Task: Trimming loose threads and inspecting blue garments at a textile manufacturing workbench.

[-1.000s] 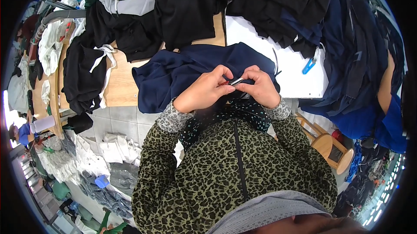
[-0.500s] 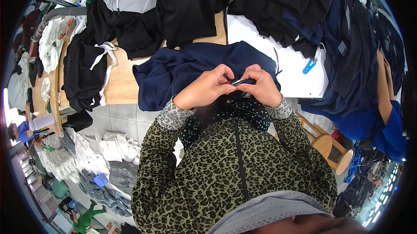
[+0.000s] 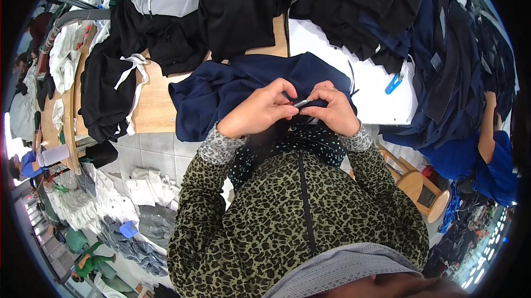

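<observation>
Both hands meet over a navy blue garment [image 3: 232,85] that lies bunched along the table's near edge. My left hand [image 3: 261,109] is closed on a small, slim metal tool with a red part [image 3: 298,104]; its exact kind is too small to tell. The tool's silver end reaches to the fingertips of my right hand [image 3: 336,109]. Thumb and forefinger of that hand are pinched together, with dark navy cloth seemingly between them, though the fingers partly hide it.
Black garments [image 3: 238,16] cover the far side of the wooden table [image 3: 155,99]. A blue-handled cutter [image 3: 394,83] lies on the white board [image 3: 381,99] at right. A wooden stool [image 3: 412,184] stands below. Another person's arm [image 3: 488,132] is by the dark garments at far right.
My hands stay in place, with small finger movements and the tool turning slightly between them. The co-worker's arm at right has dropped lower, and a person in green at lower left has moved.
</observation>
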A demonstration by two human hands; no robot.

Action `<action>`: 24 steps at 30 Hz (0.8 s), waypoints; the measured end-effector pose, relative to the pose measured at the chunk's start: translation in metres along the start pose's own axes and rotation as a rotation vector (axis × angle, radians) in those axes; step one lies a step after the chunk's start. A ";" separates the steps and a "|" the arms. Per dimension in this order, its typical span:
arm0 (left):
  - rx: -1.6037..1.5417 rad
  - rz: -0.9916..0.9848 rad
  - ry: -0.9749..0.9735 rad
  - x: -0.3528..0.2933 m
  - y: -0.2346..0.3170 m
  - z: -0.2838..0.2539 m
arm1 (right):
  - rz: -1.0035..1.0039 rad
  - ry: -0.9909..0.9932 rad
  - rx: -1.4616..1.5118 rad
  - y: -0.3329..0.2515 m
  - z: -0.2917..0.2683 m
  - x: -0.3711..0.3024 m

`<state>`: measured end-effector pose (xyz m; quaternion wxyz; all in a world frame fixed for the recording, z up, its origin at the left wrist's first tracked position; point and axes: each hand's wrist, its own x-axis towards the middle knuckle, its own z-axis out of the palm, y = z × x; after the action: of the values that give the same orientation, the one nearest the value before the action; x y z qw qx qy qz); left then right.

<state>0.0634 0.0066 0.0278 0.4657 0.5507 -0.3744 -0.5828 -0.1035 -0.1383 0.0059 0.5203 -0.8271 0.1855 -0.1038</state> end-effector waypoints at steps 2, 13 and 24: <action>-0.157 -0.038 0.064 -0.006 0.010 -0.005 | 0.008 0.029 0.004 0.002 -0.003 -0.002; 0.129 0.133 0.376 0.005 -0.021 0.020 | -0.043 0.045 -0.023 0.002 -0.005 -0.005; -0.313 0.067 0.261 0.010 -0.026 0.026 | 0.117 0.264 0.214 0.001 0.003 -0.011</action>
<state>0.0348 0.0024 0.0034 0.6092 0.5297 -0.2339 -0.5418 -0.1131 -0.1320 0.0039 0.5817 -0.7339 0.2879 -0.2004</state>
